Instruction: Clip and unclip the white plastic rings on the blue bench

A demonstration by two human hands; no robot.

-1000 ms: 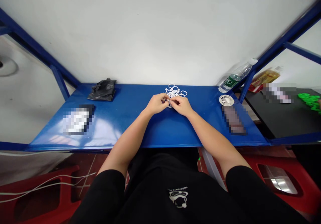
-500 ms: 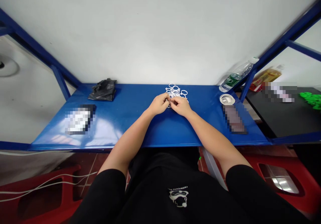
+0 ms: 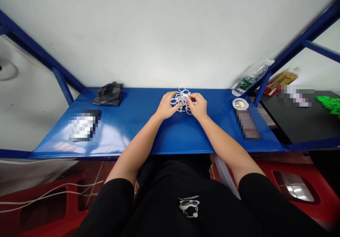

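Observation:
A pile of thin white plastic rings [image 3: 182,104] lies on the blue tabletop in front of me, several of them overlapping. My left hand [image 3: 166,106] curves along the left side of the pile. Its fingers and thumb are apart, and the thumb tip rests at the rings. On the right side, my right hand [image 3: 198,106] has its thumb and index finger pinched at the upper part of the pile, seemingly on one white ring. Its other fingers are curled in, and what lies beneath them is hidden.
A crumpled black plastic bag [image 3: 108,94] lies at the back left of the blue table [image 3: 138,123]. At the right, a water bottle [image 3: 251,79] leans by the frame, near a coiled white cable [image 3: 240,104]. Two pixelated items lie at the sides. A white wall bounds the back.
My hands have moved apart from their joined pinch over the rings. The left hand's fingers have opened, and the right hand has shifted to the right, uncovering more of the pile.

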